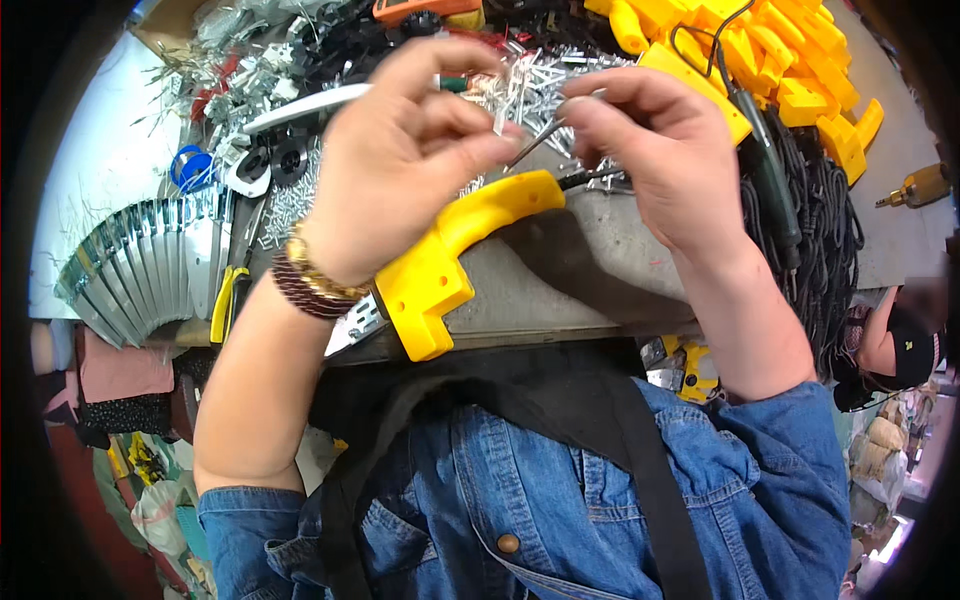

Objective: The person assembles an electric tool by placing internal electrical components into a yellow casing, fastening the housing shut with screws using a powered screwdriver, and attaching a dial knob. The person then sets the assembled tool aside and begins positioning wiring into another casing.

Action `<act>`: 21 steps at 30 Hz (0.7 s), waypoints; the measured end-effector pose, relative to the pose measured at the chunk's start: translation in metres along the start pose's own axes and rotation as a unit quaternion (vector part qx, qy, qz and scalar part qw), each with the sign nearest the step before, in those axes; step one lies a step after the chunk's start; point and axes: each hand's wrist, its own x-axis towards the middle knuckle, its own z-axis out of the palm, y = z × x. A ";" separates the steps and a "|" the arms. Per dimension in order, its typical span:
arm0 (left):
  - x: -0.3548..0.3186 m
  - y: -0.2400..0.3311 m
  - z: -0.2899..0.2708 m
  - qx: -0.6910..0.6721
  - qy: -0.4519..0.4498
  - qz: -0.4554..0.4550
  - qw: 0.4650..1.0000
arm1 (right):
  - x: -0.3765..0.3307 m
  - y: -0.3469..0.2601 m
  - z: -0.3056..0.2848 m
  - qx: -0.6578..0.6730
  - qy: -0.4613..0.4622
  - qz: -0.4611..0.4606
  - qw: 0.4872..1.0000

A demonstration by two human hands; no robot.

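A yellow plastic tool housing (435, 270) lies slantwise at the bench's near edge, with a perforated metal plate (357, 322) at its lower left and a black cord (592, 178) at its upper right end. Above it, my left hand (400, 160) is curled, thumb toward fingers; whatever sits between them is too small and blurred to name. The fingertips of my right hand (665, 140) pinch a thin dark metal rod (538, 142), which slants down toward my left thumb. Behind the hands lies a heap of small silvery screws or pins (535, 90).
Yellow housings (770, 50) pile up at the far right, beside a dark pen-shaped tool with a cord (770, 180) and bundled black cords (825, 240). Fanned metal blades (150, 260) and yellow-handled pliers (230, 300) lie left. A brass-coloured tool (915, 187) lies far right.
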 end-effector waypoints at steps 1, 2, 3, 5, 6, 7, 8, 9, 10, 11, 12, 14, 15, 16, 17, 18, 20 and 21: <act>-0.005 -0.005 -0.009 -0.035 0.013 0.034 0.999 | -0.008 -0.002 0.007 0.015 0.028 -0.009 0.999; -0.010 -0.010 -0.018 -0.069 0.026 0.067 0.995 | -0.020 -0.003 0.010 -0.029 0.033 0.012 0.999; -0.014 -0.008 -0.023 -0.040 0.025 0.071 0.996 | -0.032 0.001 0.011 -0.160 -0.011 -0.031 0.987; -0.016 -0.017 -0.034 -0.024 0.006 0.031 0.999 | -0.054 0.029 0.015 -0.327 -0.111 -0.087 0.934; -0.018 -0.021 -0.035 -0.009 -0.011 -0.001 1.000 | -0.068 0.050 0.017 -0.364 -0.167 -0.098 0.911; -0.019 -0.029 -0.036 0.057 -0.019 -0.012 0.998 | -0.075 0.058 0.023 -0.369 -0.168 -0.077 0.911; -0.019 -0.031 -0.036 0.055 -0.021 -0.012 0.998 | -0.074 0.056 0.023 -0.370 -0.168 -0.075 0.911; -0.021 -0.033 -0.035 0.126 -0.029 -0.022 0.991 | -0.069 0.048 0.025 -0.399 -0.176 -0.090 0.895; -0.024 -0.035 -0.035 0.194 -0.039 -0.031 0.980 | -0.065 0.040 0.028 -0.429 -0.184 -0.102 0.879; -0.027 -0.038 -0.032 0.190 -0.023 -0.024 0.981 | -0.061 0.039 0.030 -0.429 -0.168 -0.134 0.878; -0.027 -0.038 -0.031 0.188 -0.025 -0.022 0.982 | -0.058 0.039 0.030 -0.431 -0.167 -0.132 0.877; -0.025 -0.037 -0.030 0.276 -0.047 0.002 0.960 | -0.055 0.040 0.030 -0.437 -0.149 -0.165 0.872; -0.025 -0.038 -0.029 0.284 -0.061 0.003 0.957 | -0.056 0.038 0.030 -0.437 -0.151 -0.164 0.871; -0.023 -0.037 -0.028 0.282 -0.060 0.002 0.957 | -0.055 0.035 0.030 -0.445 -0.162 -0.168 0.864; -0.021 -0.037 -0.027 0.298 -0.060 0.010 0.953 | -0.053 0.031 0.030 -0.453 -0.173 -0.171 0.858; -0.019 -0.037 -0.026 0.314 -0.059 0.015 0.948 | -0.052 0.026 0.028 -0.452 -0.176 -0.169 0.858; -0.018 -0.038 -0.022 0.308 -0.047 0.011 0.950 | -0.048 0.016 0.022 -0.495 -0.217 -0.169 0.824; -0.017 -0.038 -0.022 0.326 -0.047 0.019 0.944 | -0.045 0.014 0.022 -0.494 -0.219 -0.169 0.824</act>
